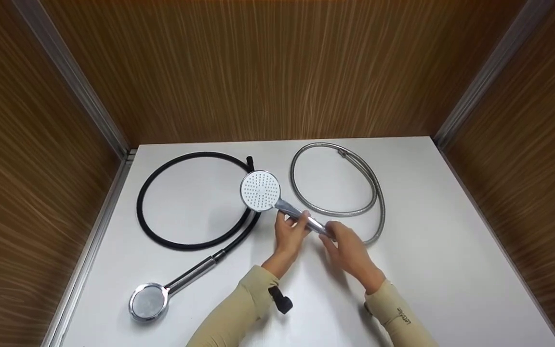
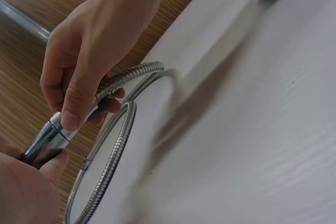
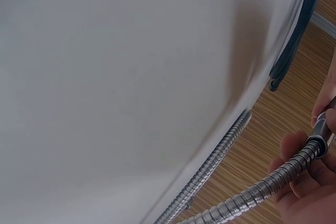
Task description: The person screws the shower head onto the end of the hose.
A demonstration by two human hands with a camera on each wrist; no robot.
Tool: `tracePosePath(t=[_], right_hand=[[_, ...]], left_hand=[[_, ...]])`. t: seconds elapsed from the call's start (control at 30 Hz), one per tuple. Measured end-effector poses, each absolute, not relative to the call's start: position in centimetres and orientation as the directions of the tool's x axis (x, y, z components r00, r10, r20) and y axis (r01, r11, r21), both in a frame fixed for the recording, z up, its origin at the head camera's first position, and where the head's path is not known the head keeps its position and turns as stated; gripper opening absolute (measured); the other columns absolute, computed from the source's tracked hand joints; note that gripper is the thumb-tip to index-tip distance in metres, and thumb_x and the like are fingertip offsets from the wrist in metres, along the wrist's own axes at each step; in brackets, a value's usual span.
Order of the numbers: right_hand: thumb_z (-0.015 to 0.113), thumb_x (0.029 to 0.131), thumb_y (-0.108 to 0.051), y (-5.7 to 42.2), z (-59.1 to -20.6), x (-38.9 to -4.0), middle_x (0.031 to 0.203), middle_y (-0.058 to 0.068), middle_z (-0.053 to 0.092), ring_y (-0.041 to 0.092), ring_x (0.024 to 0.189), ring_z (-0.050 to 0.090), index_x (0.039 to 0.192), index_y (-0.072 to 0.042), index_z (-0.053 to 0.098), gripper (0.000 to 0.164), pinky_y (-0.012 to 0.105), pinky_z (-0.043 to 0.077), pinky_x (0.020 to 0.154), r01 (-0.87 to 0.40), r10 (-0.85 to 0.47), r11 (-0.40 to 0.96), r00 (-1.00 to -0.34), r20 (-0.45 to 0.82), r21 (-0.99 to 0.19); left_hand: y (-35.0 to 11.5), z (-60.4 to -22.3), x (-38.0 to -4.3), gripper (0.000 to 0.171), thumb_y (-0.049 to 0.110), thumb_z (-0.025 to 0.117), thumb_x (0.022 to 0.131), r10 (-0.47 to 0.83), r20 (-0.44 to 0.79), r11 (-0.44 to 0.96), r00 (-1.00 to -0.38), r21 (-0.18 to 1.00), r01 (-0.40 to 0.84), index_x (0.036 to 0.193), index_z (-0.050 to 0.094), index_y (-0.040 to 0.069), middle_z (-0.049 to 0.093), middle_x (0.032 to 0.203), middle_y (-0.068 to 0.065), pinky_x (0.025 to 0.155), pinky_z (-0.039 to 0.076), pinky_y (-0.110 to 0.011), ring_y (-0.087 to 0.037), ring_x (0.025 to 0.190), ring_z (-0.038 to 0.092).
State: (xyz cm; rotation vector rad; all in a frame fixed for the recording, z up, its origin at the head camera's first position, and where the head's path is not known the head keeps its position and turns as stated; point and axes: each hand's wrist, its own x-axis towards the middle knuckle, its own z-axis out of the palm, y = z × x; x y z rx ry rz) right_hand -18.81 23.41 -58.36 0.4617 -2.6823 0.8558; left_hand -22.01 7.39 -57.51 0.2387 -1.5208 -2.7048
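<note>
A chrome shower head [image 1: 260,191] with a white, dotted spray face is raised over the table, its handle [image 1: 293,210] slanting down to the right. My left hand [image 1: 289,238] grips that handle between thumb and fingers. At the handle's lower end, my right hand [image 1: 352,250] pinches the end fitting of a silver metal hose [image 1: 381,212]. In the left wrist view, the hose [image 2: 128,77] runs out from under the right thumb, and the chrome handle end [image 2: 47,142] meets the fitting. The right wrist view shows the hose's metal cone [image 3: 320,127] lined up with the handle, right by the fingers.
On the left lies a black hose [image 1: 138,207] in a loop, joined to a second chrome shower head [image 1: 148,302] with a grey face. The silver hose's loop rests at the back right of the white table [image 1: 451,250]. Wood-grain panels [image 1: 282,72] enclose the table.
</note>
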Motion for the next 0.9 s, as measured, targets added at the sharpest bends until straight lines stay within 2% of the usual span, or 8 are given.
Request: tracePosePath(t=[0.23, 0.47, 0.6, 0.9], right_hand=[[0.072, 0.101, -0.016, 23.51, -58.36, -18.87, 0.101, 0.01, 0.074, 0.027, 0.092, 0.072, 0.121, -0.001, 0.066, 0.026, 0.045, 0.063, 0.084, -0.392, -0.218, 0.757, -0.906, 0.364, -0.523], [0.077, 0.097, -0.017, 23.28, -58.26, -19.0, 0.101, 0.009, 0.075, 0.026, 0.092, 0.073, 0.119, -0.003, 0.066, 0.028, 0.045, 0.063, 0.084, -0.386, -0.205, 0.748, -0.908, 0.366, -0.54], [0.075, 0.099, -0.016, 23.21, -58.18, -18.92, 0.1, 0.008, 0.074, 0.025, 0.092, 0.073, 0.118, -0.004, 0.068, 0.024, 0.045, 0.063, 0.084, -0.386, -0.205, 0.75, -0.908, 0.365, -0.538], [0.07, 0.103, -0.017, 23.26, -58.4, -18.73, 0.1, 0.008, 0.074, 0.025, 0.09, 0.071, 0.122, -0.003, 0.067, 0.025, 0.046, 0.062, 0.082, -0.392, -0.22, 0.768, -0.904, 0.367, -0.506]], left_hand=[[7.44, -57.52, -22.12, 0.039, -0.003, 0.067, 0.099, -0.089, -0.107, -0.511, -0.99, 0.858, -0.047, 0.131, 0.045, -0.003, 0.064, 0.097, -0.013, 0.09, 0.066, -0.047, -0.021, 0.088, 0.07], [7.49, -57.21, -21.93, 0.041, -0.003, 0.067, 0.099, -0.092, -0.121, -0.515, -0.988, 0.856, -0.056, 0.133, 0.045, -0.002, 0.065, 0.099, -0.014, 0.091, 0.065, -0.048, -0.022, 0.092, 0.07], [7.46, -57.2, -21.85, 0.04, -0.004, 0.067, 0.099, -0.086, -0.122, -0.521, -0.989, 0.851, -0.06, 0.133, 0.045, -0.002, 0.065, 0.1, -0.014, 0.093, 0.064, -0.05, -0.021, 0.092, 0.07], [7.53, -57.4, -21.87, 0.041, -0.003, 0.066, 0.099, -0.086, -0.117, -0.515, -0.989, 0.855, -0.056, 0.134, 0.045, -0.003, 0.064, 0.098, -0.013, 0.092, 0.065, -0.049, -0.024, 0.093, 0.071]])
